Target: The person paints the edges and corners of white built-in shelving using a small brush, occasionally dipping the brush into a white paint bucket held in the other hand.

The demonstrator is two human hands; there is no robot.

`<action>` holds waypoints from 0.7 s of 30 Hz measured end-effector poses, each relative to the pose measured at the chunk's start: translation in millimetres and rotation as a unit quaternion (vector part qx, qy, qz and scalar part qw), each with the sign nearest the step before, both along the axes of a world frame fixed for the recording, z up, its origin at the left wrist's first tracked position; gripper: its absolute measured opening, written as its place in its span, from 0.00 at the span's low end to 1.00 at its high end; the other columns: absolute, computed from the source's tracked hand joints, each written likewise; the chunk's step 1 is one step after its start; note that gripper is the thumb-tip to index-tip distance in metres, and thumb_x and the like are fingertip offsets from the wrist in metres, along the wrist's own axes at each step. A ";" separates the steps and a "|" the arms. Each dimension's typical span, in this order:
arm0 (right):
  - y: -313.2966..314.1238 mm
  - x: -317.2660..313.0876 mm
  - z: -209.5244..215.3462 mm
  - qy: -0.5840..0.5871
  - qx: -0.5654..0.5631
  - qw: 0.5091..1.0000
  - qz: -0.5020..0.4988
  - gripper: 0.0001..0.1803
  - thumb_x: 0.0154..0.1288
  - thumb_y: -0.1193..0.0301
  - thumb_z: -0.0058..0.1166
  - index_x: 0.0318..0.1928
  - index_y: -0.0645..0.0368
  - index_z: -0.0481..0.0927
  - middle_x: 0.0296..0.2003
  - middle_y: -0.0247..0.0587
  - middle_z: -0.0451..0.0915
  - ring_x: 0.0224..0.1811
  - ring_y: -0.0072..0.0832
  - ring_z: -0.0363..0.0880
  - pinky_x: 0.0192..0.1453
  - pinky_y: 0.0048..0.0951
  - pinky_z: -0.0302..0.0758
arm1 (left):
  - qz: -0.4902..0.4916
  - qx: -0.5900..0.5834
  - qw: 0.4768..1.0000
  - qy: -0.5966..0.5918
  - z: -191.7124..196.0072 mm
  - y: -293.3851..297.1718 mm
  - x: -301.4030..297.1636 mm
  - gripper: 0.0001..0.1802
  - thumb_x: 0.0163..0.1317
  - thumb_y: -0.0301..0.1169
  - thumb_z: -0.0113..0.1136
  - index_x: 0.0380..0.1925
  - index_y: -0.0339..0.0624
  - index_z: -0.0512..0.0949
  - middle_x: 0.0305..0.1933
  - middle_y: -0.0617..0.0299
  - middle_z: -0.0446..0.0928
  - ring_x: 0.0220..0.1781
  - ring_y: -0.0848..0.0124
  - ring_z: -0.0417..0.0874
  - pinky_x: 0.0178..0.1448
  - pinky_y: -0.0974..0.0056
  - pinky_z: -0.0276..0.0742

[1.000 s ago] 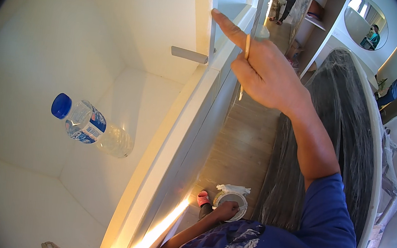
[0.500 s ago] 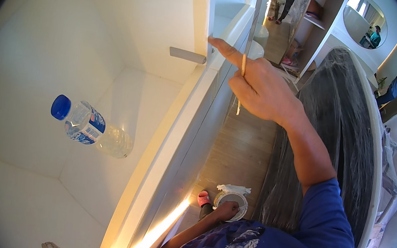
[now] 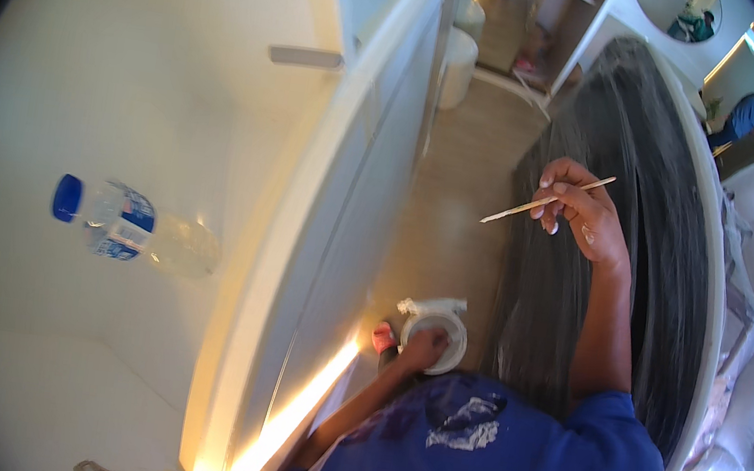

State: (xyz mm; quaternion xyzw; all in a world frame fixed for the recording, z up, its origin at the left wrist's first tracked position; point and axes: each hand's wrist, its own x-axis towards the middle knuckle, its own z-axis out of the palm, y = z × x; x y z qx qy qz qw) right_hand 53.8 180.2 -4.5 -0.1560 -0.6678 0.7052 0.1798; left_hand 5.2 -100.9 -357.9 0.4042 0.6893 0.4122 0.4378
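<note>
Head view: the right hand point(image 3: 583, 210) pinches a thin stick point(image 3: 529, 205), its whitened tip toward eight o'clock, clear of the cabinet point(image 3: 329, 201) at nine; work seems unfinished, amount done unclear. At seven, the left hand point(image 3: 424, 348) overlaps a bucket point(image 3: 460, 349), grip hidden.

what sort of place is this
Probably a home interior being fitted out or refurbished: there is a white cabinet, a large dark furnishing wrapped in clear plastic, and a round mirror.

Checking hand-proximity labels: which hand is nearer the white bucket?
Left. The left hand is at the white bucket, overlapping its opening in this view; the right hand is apart from it, toward the picture's upper right, holding a thin stick.
</note>
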 end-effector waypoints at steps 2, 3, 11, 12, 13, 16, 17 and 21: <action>8.8 40.4 -38.5 -0.075 -0.022 0.996 0.046 0.11 0.72 0.69 0.52 0.45 0.64 0.80 0.32 0.46 0.85 0.31 0.26 0.83 0.35 0.26 0.77 | 0.035 0.036 0.999 -0.001 -2.4 0.7 2.5 0.15 0.69 0.38 0.61 0.44 0.36 0.82 0.41 0.39 0.84 0.46 0.42 0.85 0.51 0.48 0.79; 13.6 59.1 -52.2 -0.112 -0.038 0.991 0.065 0.11 0.72 0.68 0.52 0.44 0.63 0.81 0.33 0.47 0.86 0.31 0.27 0.84 0.36 0.27 0.78 | 0.038 0.011 0.999 -0.006 12.2 4.0 1.8 0.15 0.69 0.38 0.61 0.41 0.33 0.81 0.36 0.41 0.83 0.39 0.46 0.84 0.47 0.50 0.77; -18.4 125.0 -139.3 -0.284 -0.087 0.953 0.064 0.12 0.71 0.68 0.56 0.46 0.63 0.85 0.35 0.39 0.88 0.34 0.22 0.85 0.36 0.22 0.78 | 0.115 0.055 0.989 -0.073 47.1 -1.3 2.8 0.12 0.71 0.35 0.62 0.38 0.34 0.82 0.25 0.60 0.77 0.30 0.74 0.75 0.37 0.63 0.71; -28.8 130.3 -155.3 -0.293 -0.082 0.950 0.071 0.12 0.71 0.68 0.56 0.46 0.63 0.85 0.35 0.39 0.88 0.34 0.22 0.85 0.36 0.23 0.78 | 0.113 0.041 0.989 -0.087 50.5 -0.6 5.1 0.12 0.71 0.34 0.62 0.37 0.35 0.82 0.25 0.63 0.76 0.30 0.75 0.73 0.37 0.64 0.70; -39.5 131.2 -169.2 -0.301 -0.073 0.948 0.080 0.12 0.72 0.68 0.56 0.46 0.63 0.85 0.35 0.39 0.88 0.34 0.23 0.85 0.36 0.24 0.79 | 0.114 0.030 0.988 -0.098 54.8 1.7 4.4 0.11 0.72 0.33 0.61 0.36 0.35 0.82 0.24 0.66 0.74 0.29 0.77 0.71 0.36 0.66 0.68; -73.6 133.3 -214.1 -0.277 0.031 0.956 0.092 0.12 0.72 0.68 0.56 0.44 0.65 0.85 0.35 0.43 0.88 0.34 0.30 0.86 0.38 0.30 0.80 | 0.127 0.010 0.983 -0.133 58.3 5.4 9.7 0.11 0.73 0.32 0.60 0.36 0.36 0.82 0.25 0.70 0.73 0.29 0.79 0.69 0.36 0.68 0.66; -85.4 129.4 -223.4 -0.256 0.083 0.958 0.096 0.12 0.71 0.69 0.56 0.44 0.66 0.85 0.35 0.45 0.88 0.34 0.33 0.86 0.38 0.33 0.81 | 0.137 0.004 0.980 -0.146 64.4 6.4 9.2 0.11 0.73 0.32 0.60 0.36 0.36 0.82 0.25 0.70 0.73 0.29 0.79 0.69 0.36 0.68 0.66; -127.7 101.7 -245.5 -0.240 0.332 0.897 0.165 0.11 0.66 0.72 0.57 0.45 0.61 0.86 0.36 0.52 0.87 0.37 0.47 0.87 0.43 0.42 0.82 | 0.147 -0.005 0.974 -0.171 73.8 9.6 9.5 0.11 0.73 0.32 0.59 0.36 0.35 0.82 0.27 0.69 0.76 0.31 0.79 0.72 0.39 0.69 0.69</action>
